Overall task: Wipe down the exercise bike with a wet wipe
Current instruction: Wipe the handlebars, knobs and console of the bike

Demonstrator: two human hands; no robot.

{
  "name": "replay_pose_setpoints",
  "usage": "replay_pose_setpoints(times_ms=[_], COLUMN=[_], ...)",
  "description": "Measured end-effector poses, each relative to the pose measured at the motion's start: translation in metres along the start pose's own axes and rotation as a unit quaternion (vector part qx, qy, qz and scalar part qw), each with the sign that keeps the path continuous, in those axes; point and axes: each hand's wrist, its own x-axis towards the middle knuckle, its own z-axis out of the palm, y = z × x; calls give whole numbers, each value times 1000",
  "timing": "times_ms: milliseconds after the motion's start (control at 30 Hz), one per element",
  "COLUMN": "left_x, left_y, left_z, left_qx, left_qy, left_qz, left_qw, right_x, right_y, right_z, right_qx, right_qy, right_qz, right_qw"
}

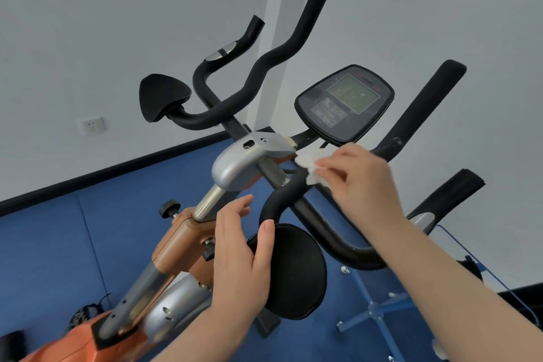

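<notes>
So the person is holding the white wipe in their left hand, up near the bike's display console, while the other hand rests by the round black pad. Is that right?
Not quite. The head view shows the wet wipe pinched in the right hand, not the left, just below the display console. The left hand is the one resting by the round black pad, fingers relaxed and holding nothing.

A plain indoor exercise room; exercise bike (235,167) on blue carpet (44,258); bare white walls (102,23); wall socket (92,125)

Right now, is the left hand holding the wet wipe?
No, the wet wipe is pinched by the right hand; the left hand holds nothing.
</notes>
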Motion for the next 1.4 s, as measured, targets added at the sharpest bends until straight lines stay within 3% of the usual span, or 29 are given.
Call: replay_pose_setpoints(times_ms=[200, 400, 500, 600, 833, 933, 1200, 1267, 1400], left_x=[0, 2, 2, 2, 3, 4, 6, 10, 35], left_y=[-1, -4, -4, -1, 10, 10, 5, 9, 27], left_z=[5, 5, 3, 1, -3, -3, -2, -6, -16], left_qx=[-21, -53, -58, -52, -17, -21, -49, -45, -6], left_qy=[23, 17, 9, -4, -36, -36, -31, -48, -103], left_qz=[5, 3, 1, -15, 7, 3, 32, 64, 116], left_qw=[999, 998, 998, 999, 999, 999, 998, 996, 988], right_x=[0, -5, 5, 20, 44, 30, 4, 0, -10], right_y=[-18, -64, -63, -46, -12, -33, -63, -56, -37], right_z=[9, 25, 22, 11, -20, -4, 27, 26, 25], right_qx=[50, 55, 33, -52, -171, -142, -62, -56, -51], right_qy=[-1, -223, -264, -225, -104, -100, -181, -157, -35], right_qz=[98, -2, -38, -51, 109, 101, 25, 6, 10], right_qw=[994, 973, 963, 972, 974, 980, 981, 986, 998])
